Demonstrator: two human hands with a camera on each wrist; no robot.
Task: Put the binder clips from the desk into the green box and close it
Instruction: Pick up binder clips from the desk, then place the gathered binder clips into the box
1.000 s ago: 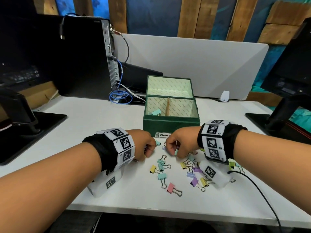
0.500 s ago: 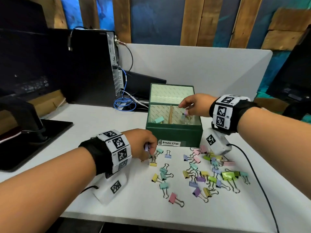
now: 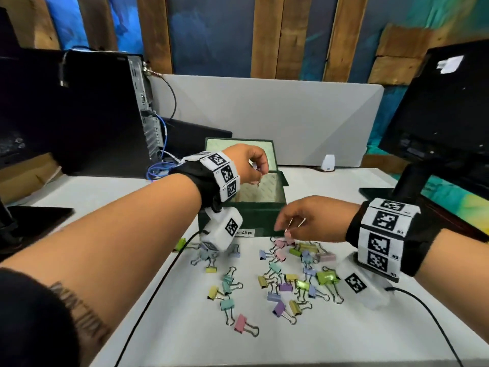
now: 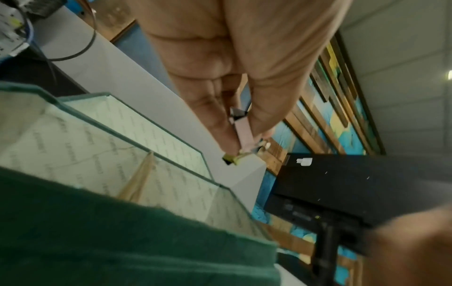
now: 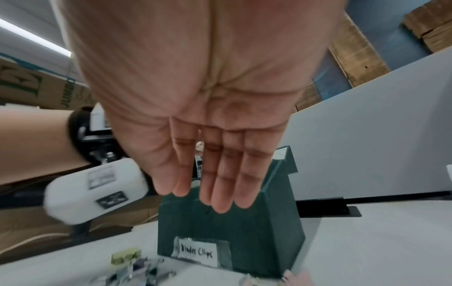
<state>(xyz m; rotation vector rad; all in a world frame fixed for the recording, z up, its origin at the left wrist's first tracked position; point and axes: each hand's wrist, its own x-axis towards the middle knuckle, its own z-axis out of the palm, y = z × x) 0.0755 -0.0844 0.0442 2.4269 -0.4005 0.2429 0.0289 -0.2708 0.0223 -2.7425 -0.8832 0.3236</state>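
Looking across the white tabletop (image 3: pixel 132 213), we see the green box (image 3: pixel 254 215) with its lid up and the loose binder clips (image 3: pixel 288 276) strewn just in front of it. Half a second ago our right hand (image 3: pixel 315 218) hung over the box; now it is low at the pile's far edge, grip relaxed and straight-fingered, holding nothing. Our left hand (image 3: pixel 248 165), which was down among the clips, has risen above the open box, its grip pinched narrowly on a pink clip (image 4: pixel 244 135) with a yellow clip (image 4: pixel 232 157) dangling beneath it.
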